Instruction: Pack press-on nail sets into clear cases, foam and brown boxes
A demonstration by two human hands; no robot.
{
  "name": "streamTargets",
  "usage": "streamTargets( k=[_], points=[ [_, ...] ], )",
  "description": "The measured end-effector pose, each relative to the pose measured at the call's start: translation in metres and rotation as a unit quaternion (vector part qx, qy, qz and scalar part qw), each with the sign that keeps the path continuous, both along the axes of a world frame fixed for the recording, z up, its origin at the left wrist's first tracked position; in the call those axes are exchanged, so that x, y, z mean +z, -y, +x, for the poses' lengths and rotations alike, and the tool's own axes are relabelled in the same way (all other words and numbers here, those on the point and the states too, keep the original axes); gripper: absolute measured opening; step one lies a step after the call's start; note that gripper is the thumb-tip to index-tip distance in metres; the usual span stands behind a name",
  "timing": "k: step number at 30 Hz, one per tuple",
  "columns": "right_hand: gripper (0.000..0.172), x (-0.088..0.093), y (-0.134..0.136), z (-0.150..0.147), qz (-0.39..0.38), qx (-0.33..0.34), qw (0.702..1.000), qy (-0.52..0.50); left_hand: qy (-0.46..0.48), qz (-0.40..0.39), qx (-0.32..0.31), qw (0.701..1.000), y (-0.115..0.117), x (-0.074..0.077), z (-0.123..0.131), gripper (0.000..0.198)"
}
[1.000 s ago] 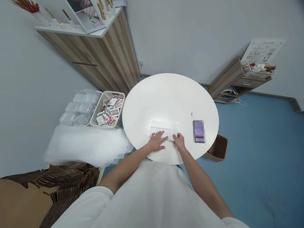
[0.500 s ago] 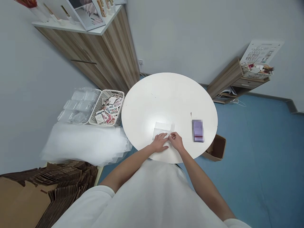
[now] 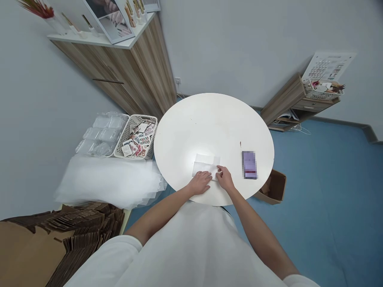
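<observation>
A: Where was the folded white sheet (image 3: 206, 164)?
B: Flat on round white table (image 3: 209, 119), toward its 6 o'clock edge. Long axis ran 9-to-3, ends pointing L & R.
A: Hands?
B: Left hand (image 3: 201, 182) lay open, palm down on sheet's near edge. Right hand (image 3: 224, 178) had fingers curled at the 3 o'clock end; pinching or not, couldn't tell. Purple flat item (image 3: 249, 164) lay at its 3 o'clock, apart.

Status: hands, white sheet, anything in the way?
Hands: left hand flat on white sheet, right hand at its right edge, grip unclear. Sheet lies on table. Purple card apart, to the right.
</observation>
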State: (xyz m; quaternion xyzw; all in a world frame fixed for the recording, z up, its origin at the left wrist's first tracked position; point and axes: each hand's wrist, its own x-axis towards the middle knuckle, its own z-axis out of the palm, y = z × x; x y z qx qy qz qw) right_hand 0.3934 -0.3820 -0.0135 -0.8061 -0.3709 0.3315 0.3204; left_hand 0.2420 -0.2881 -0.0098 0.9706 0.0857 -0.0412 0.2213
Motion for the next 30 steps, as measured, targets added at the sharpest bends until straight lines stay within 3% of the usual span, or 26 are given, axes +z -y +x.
streamTargets(
  k=[6, 8, 9, 11, 13, 14, 16, 18, 23, 25, 30],
  points=[
    [0.056, 0.002, 0.004, -0.004, -0.075, 0.150, 0.975, 0.144, 0.002, -0.033, 0.010, 0.999, -0.001, 0.001, -0.006, 0.043],
    [0.057, 0.002, 0.001, -0.007, -0.093, 0.172, 0.966, 0.167, 0.012, -0.062, 0.071, 0.995, 0.000, 0.001, -0.012, 0.042],
    [0.057, 0.002, 0.000, -0.009, -0.098, 0.174, 0.964, 0.174, 0.015, -0.080, 0.133, 0.988, 0.001, 0.000, -0.016, 0.044],
    [0.057, 0.001, -0.002, -0.012, -0.103, 0.170, 0.964, 0.177, 0.009, -0.132, 0.305, 0.943, 0.004, -0.003, -0.024, 0.053],
    [0.057, 0.000, -0.004, -0.015, -0.109, 0.162, 0.966, 0.171, -0.009, -0.212, 0.459, 0.863, 0.008, -0.006, -0.032, 0.062],
    [0.057, 0.000, -0.004, -0.016, -0.112, 0.159, 0.967, 0.166, -0.015, -0.261, 0.504, 0.823, 0.009, -0.007, -0.034, 0.065],
    [0.058, 0.001, -0.005, -0.019, -0.120, 0.161, 0.967, 0.157, -0.015, -0.349, 0.543, 0.764, 0.011, -0.008, -0.036, 0.066],
    [0.060, 0.001, -0.006, -0.022, -0.120, 0.169, 0.967, 0.147, -0.005, -0.397, 0.560, 0.727, 0.009, -0.008, -0.034, 0.067],
    [0.061, 0.001, -0.009, -0.029, -0.102, 0.176, 0.969, 0.141, 0.020, -0.422, 0.642, 0.640, -0.005, -0.007, -0.027, 0.073],
    [0.060, 0.000, -0.009, -0.029, -0.099, 0.177, 0.969, 0.141, 0.009, -0.432, 0.635, 0.641, -0.013, -0.008, -0.027, 0.064],
    [0.058, -0.003, -0.007, -0.025, -0.094, 0.180, 0.970, 0.134, -0.031, -0.440, 0.563, 0.699, -0.030, -0.007, -0.031, 0.021]
  ],
)
